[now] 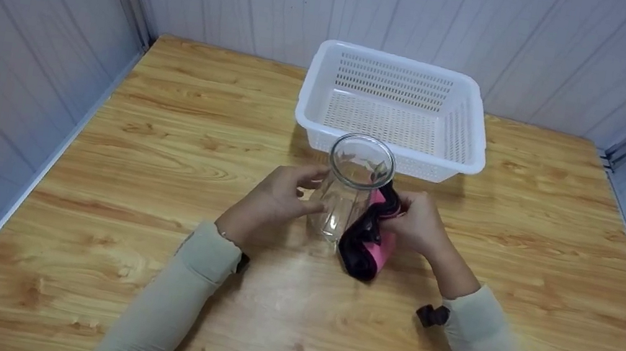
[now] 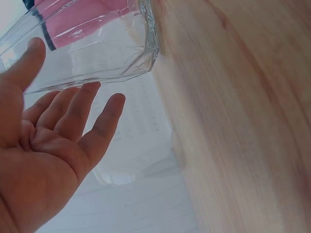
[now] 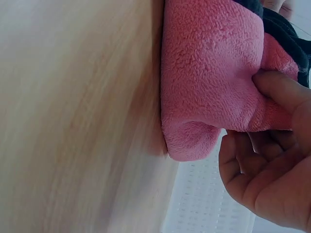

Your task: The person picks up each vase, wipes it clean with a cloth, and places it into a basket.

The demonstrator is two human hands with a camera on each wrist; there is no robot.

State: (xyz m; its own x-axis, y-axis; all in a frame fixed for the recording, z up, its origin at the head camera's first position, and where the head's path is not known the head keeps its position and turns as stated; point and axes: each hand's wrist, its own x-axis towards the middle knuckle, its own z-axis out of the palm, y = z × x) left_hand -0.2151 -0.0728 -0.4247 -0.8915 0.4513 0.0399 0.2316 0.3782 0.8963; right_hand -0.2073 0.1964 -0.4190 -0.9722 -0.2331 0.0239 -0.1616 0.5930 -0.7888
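- Vase of clear glass with a faceted body and thick round rim [image 1: 340, 208]: stands upright, as far as I can read it, on the yellow-brown wood-grain worktop [image 1: 172, 115], between the two hands.
- Left hand [image 1: 283, 193]: fingers spread and relaxed at the vase's left side, no grip formed; I cannot confirm contact with the glass.
- Right hand [image 1: 420, 222]: thumb and fingers pinch a folded pink-and-black fleecy cloth [image 1: 368, 231], bunched close against the vase's right side.
- Key relation, my judgement: the vase's long axis rises from the worktop, passing between the hands. Left fingers are nearer bare glass; the cloth lies between the right fingers and the vase.
- White rectangular plastic basket with slotted walls [image 1: 400, 60]: beyond the vase. From the head view the glass rim overlaps its front edge; I cannot judge the gap.
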